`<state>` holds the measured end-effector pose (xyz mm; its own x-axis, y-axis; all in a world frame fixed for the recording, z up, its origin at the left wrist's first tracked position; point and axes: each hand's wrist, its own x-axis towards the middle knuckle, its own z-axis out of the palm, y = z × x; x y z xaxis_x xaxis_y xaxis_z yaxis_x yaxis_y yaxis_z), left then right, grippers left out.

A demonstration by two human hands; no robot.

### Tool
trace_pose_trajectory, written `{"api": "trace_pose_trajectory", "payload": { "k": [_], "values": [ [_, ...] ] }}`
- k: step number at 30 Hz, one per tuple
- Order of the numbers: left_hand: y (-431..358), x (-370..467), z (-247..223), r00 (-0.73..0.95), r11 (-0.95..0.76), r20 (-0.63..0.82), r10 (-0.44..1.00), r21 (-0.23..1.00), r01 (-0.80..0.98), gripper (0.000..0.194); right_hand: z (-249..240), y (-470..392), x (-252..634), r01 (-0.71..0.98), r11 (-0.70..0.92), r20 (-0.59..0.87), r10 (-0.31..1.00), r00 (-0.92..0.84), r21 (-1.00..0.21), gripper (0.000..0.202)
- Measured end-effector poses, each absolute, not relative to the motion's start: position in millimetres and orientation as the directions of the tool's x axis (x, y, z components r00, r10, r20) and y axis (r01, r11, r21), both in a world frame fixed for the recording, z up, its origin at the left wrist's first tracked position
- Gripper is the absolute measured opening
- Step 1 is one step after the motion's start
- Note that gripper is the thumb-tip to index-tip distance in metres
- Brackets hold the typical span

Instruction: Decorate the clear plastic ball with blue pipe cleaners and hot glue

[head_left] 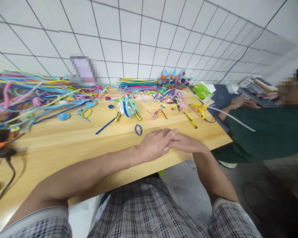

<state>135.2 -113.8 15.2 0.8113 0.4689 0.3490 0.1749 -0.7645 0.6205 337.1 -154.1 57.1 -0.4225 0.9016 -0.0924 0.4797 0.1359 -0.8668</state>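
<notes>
My left hand (154,144) and my right hand (185,142) are clasped together above the front edge of the wooden table (94,147). Their fingers are folded over each other, and no object shows between them. Just beyond them lies a small blue ring (138,129). Further back stands a clear round body (127,107) with a blue band and yellow-green feet, touching neither hand. A blue stem (105,126) lies to its left. A yellow cutter (190,120) rests to the right, near a yellow glue gun (202,111).
Many fuzzy coloured stems (27,96) cover the left and back. Two decorated faces (175,81) stand by the tiled wall. Red twisted stems (160,114) lie mid-table. A black corded object (1,143) is at the left. A person in dark green (268,132) sits at the right.
</notes>
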Motion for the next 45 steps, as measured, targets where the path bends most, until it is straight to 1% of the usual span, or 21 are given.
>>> {"api": "trace_pose_trajectory", "payload": {
  "k": [1,2,3,5,6,7,8,10,12,13,15,17,20,22,25,30,34,36,39,41,45],
  "values": [
    [-107,133,11,0.802,-0.701,0.290,0.523,0.682,0.210,0.031,63,-149,342,0.486,0.112,-0.144,0.876,-0.460,-0.867,0.028],
    [-100,130,7,0.783,-0.624,0.232,0.577,0.744,0.239,0.024,68,-140,348,0.511,0.113,-0.154,0.879,-0.451,-0.852,0.031],
    [-94,127,3,0.764,-0.552,0.188,0.618,0.795,0.251,0.021,70,-129,355,0.561,0.145,-0.100,0.918,-0.383,-0.815,0.031],
    [-86,120,-5,0.746,-0.443,0.140,0.651,0.868,0.224,0.015,64,-99,365,0.716,0.231,0.111,0.971,-0.212,-0.659,0.023],
    [-84,118,-8,0.748,-0.409,0.133,0.650,0.891,0.197,0.012,57,-81,367,0.791,0.256,0.189,0.965,-0.179,-0.556,0.020],
    [-83,116,-11,0.754,-0.378,0.126,0.645,0.910,0.171,0.009,49,-64,368,0.845,0.280,0.222,0.955,-0.196,-0.455,0.021],
    [-83,115,-13,0.761,-0.345,0.114,0.639,0.926,0.151,0.009,39,-48,367,0.882,0.294,0.236,0.947,-0.217,-0.368,0.025],
    [-83,114,-15,0.765,-0.274,0.076,0.639,0.952,0.134,0.012,22,-22,365,0.923,0.300,0.189,0.947,-0.259,-0.242,0.029],
    [-80,113,-16,0.756,-0.203,0.033,0.653,0.970,0.133,0.013,12,-6,364,0.935,0.301,0.137,0.951,-0.279,-0.188,0.024],
    [-79,112,-16,0.750,-0.173,0.013,0.661,0.976,0.135,0.013,9,-2,366,0.934,0.301,0.129,0.951,-0.280,-0.192,0.020],
    [-75,112,-16,0.740,-0.127,-0.019,0.672,0.982,0.140,0.013,10,0,373,0.920,0.294,0.155,0.953,-0.261,-0.260,0.018],
    [-72,112,-18,0.737,-0.099,-0.041,0.675,0.984,0.145,0.013,14,-2,383,0.879,0.264,0.217,0.958,-0.189,-0.396,0.015],
    [-71,115,-22,0.735,-0.076,-0.056,0.675,0.986,0.145,0.012,23,-12,394,0.727,0.174,0.291,0.956,0.036,-0.664,0.018],
    [-71,117,-24,0.728,-0.043,-0.069,0.682,0.990,0.134,0.012,28,-20,394,0.578,0.112,0.253,0.953,0.169,-0.808,0.029],
    [-71,118,-24,0.694,0.067,-0.093,0.714,0.996,0.065,0.014,31,-33,384,0.402,0.044,0.141,0.967,0.214,-0.914,0.039],
    [-66,116,-9,0.609,0.225,-0.127,0.783,0.970,-0.088,0.041,38,-59,358,0.164,0.015,0.045,0.983,0.179,-0.986,0.045],
    [-65,118,5,0.603,0.354,-0.230,0.764,0.930,-0.093,0.054,41,-79,337,0.070,-0.011,-0.004,0.995,0.102,-0.998,0.049],
    [-65,122,8,0.626,0.402,-0.270,0.732,0.913,-0.075,0.054,40,-87,327,0.078,-0.006,-0.002,0.999,0.048,-0.997,0.049],
    [-65,129,7,0.642,0.371,-0.222,0.734,0.923,-0.104,0.048,36,-94,317,0.106,0.012,0.012,1.000,0.005,-0.994,0.046],
    [-64,132,5,0.625,0.330,-0.191,0.757,0.937,-0.114,0.043,32,-96,317,0.124,0.011,0.016,0.999,0.036,-0.992,0.043],
    [-60,136,3,0.608,0.322,-0.201,0.768,0.942,-0.095,0.036,24,-95,326,0.132,0.003,0.026,0.985,0.171,-0.991,0.037]
  ]
}}
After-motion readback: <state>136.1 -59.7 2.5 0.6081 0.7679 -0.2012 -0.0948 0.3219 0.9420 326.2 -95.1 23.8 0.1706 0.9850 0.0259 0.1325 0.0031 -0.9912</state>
